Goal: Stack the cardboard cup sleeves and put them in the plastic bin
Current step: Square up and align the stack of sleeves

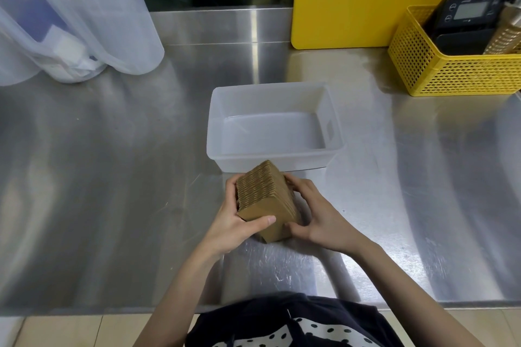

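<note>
The steel bench [112,177] fills almost the whole frame, and its surface is shiny with soft reflections. In the upper left of the frame stand large translucent plastic containers [70,14], with some blurred white and blue things inside that I cannot identify. At the upper middle-right a yellow board [361,0] leans upright against the back. In the upper right corner there is a yellow perforated basket [439,67], and it holds a black device with a small screen [468,15] and some other tools that are not clear. Near the centre of the frame lies the plastic bin [335,124], white and translucent, rectangular, and nothing is inside it. Just below the bin, toward the lower centre, is the stack of cardboard cup sleeves [267,200], brown and ribbed, pressed flat together in one block; it is tilted and its lower end is at the bench surface, just in front of the bin's near wall. The left hand [234,222] grips the left side of the stack, with the thumb lying across the near face and the fingers curled around the far side. The right hand [315,214] holds the right side, the fingers bent and pressed against the edges of the sleeves. At the bottom of the frame a dark garment with white dotted parts [290,324] is visible.
</note>
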Motion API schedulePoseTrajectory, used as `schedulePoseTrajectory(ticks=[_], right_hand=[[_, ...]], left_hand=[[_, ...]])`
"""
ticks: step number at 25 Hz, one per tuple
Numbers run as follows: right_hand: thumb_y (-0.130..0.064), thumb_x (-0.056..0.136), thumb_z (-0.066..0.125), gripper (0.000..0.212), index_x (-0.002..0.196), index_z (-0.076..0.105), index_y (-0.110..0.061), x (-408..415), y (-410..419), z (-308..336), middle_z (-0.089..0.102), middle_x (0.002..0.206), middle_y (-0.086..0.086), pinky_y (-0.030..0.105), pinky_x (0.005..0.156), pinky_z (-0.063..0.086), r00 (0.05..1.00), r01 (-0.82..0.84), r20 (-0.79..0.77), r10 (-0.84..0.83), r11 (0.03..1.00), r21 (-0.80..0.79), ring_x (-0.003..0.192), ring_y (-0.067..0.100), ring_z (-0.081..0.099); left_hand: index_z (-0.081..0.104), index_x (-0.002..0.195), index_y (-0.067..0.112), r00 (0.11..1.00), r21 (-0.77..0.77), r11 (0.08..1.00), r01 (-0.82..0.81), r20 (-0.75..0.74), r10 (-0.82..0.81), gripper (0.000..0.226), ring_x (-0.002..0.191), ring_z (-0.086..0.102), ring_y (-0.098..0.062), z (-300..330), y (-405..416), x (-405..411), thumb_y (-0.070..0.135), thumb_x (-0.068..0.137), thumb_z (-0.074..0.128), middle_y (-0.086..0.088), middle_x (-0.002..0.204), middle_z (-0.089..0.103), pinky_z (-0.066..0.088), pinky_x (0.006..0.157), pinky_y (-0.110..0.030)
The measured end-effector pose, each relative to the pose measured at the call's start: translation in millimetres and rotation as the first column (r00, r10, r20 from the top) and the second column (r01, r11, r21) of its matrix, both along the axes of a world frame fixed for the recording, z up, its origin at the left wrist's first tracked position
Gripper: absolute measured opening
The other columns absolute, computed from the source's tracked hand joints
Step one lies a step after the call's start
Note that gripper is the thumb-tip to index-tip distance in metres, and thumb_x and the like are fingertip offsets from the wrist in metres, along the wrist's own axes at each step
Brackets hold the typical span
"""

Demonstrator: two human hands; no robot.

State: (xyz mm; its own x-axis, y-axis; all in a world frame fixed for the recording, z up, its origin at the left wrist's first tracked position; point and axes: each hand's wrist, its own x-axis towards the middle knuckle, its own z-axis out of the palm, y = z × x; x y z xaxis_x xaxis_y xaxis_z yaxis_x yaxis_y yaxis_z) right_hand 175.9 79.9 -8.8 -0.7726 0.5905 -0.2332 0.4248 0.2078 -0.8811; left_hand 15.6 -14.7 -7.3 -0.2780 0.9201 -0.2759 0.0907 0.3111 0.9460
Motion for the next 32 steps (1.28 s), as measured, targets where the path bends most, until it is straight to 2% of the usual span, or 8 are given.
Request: schedulePoseTrajectory(ticks=[7,10,12,16,21,25,29,32], right_hand=[[-0.032,0.06,0.074,0.097,0.14,0.02,-0.033,3.4,-4.3,-0.4,0.039,0.133,-0.013,0.008,0.092,0.038,0.99,0.114,-0.046,-0.132,0.954,-0.277,0.12,-0.001,0.043],[-0.024,0.06,0.072,0.091,0.137,0.025,-0.033,3.3,-8.0,-2.1,0.045,0.122,-0.02,0.004,0.079,0.046,0.975,0.157,-0.089,-0.205,0.913,-0.377,0.103,-0.012,0.053],[-0.022,0.06,0.072,0.084,0.132,0.03,-0.035,4.6,-9.9,-2.9,0.048,0.119,-0.018,0.005,0.074,0.047,0.97,0.169,-0.096,-0.223,0.904,-0.393,0.093,-0.016,0.057],[-0.035,0.051,0.073,0.089,0.13,0.033,-0.037,10.9,-8.7,-2.0,0.049,0.117,-0.018,0.004,0.072,0.047,0.972,0.164,-0.093,-0.215,0.908,-0.386,0.09,-0.017,0.057],[-0.024,0.061,0.074,0.091,0.137,0.025,-0.035,16.5,2.4,0.6,0.047,0.12,-0.021,0.002,0.085,0.043,0.989,0.135,-0.026,-0.148,0.952,-0.276,0.1,-0.017,0.053],[-0.008,0.071,0.073,0.089,0.14,0.021,-0.03,17.2,11.1,5.2,0.042,0.129,-0.006,-0.003,0.093,0.03,0.994,0.105,0.01,-0.105,0.994,-0.042,0.116,0.003,0.045],[-0.008,0.072,0.071,0.091,0.14,0.015,-0.029,13.4,9.2,-3.8,0.039,0.123,-0.002,-0.005,0.089,0.026,0.997,0.051,0.052,-0.056,0.994,0.099,0.111,0.007,0.042],[-0.011,0.072,0.071,0.093,0.139,0.01,-0.031,14.2,5.8,-13.6,0.037,0.125,-0.005,-0.009,0.087,0.023,0.995,0.059,0.076,-0.066,0.994,0.092,0.114,0.006,0.04]], left_hand=[[0.039,0.103,0.042,0.912,-0.013,0.986,-0.166,0.379,0.159,0.07,0.082,0.066,0.003,-2.4,-7.8,-1.2,0.026,0.045,0.075,0.005,0.1,0.06,0.055,0.066,-0.019],[0.039,0.103,0.038,0.889,-0.035,0.986,-0.165,0.427,0.164,0.072,0.079,0.067,0.002,-5.2,-7.7,1.4,0.027,0.041,0.075,0.004,0.099,0.061,0.055,0.061,-0.019],[0.039,0.104,0.038,0.9,-0.05,0.991,-0.125,0.414,0.134,0.084,0.083,0.066,0.001,-8.3,-9.3,0.8,0.033,0.034,0.084,0.005,0.099,0.062,0.055,0.071,-0.022],[0.042,0.105,0.033,0.908,-0.068,0.996,-0.055,0.412,0.078,0.096,0.09,0.065,-0.001,-8.7,-12.5,-7.0,0.055,0.022,0.086,0.004,0.104,0.06,0.054,0.074,-0.019],[0.033,0.112,0.041,0.965,-0.081,0.993,0.088,0.255,-0.065,0.095,0.106,0.056,0.004,-6.1,-8.9,-17.3,0.06,0.033,0.081,0.013,0.12,0.051,0.051,0.081,-0.014],[0.028,0.119,0.038,0.992,-0.139,0.982,0.127,0.019,-0.125,0.083,0.117,0.051,-0.01,-10.5,-5.1,-21.2,0.039,0.052,0.078,0.008,0.126,0.049,0.041,0.106,-0.035],[0.023,0.134,0.019,0.95,-0.198,0.977,0.076,-0.284,-0.132,0.086,0.129,0.035,-0.019,-15.0,-2.0,-14.6,0.026,0.066,0.076,0.0,0.127,0.042,0.027,0.11,-0.031],[0.006,0.141,0.019,0.913,-0.237,0.966,0.1,-0.365,-0.183,0.096,0.134,0.022,-0.017,-16.7,-2.9,-10.2,0.022,0.072,0.072,-0.006,0.141,0.035,0.021,0.11,-0.03]])
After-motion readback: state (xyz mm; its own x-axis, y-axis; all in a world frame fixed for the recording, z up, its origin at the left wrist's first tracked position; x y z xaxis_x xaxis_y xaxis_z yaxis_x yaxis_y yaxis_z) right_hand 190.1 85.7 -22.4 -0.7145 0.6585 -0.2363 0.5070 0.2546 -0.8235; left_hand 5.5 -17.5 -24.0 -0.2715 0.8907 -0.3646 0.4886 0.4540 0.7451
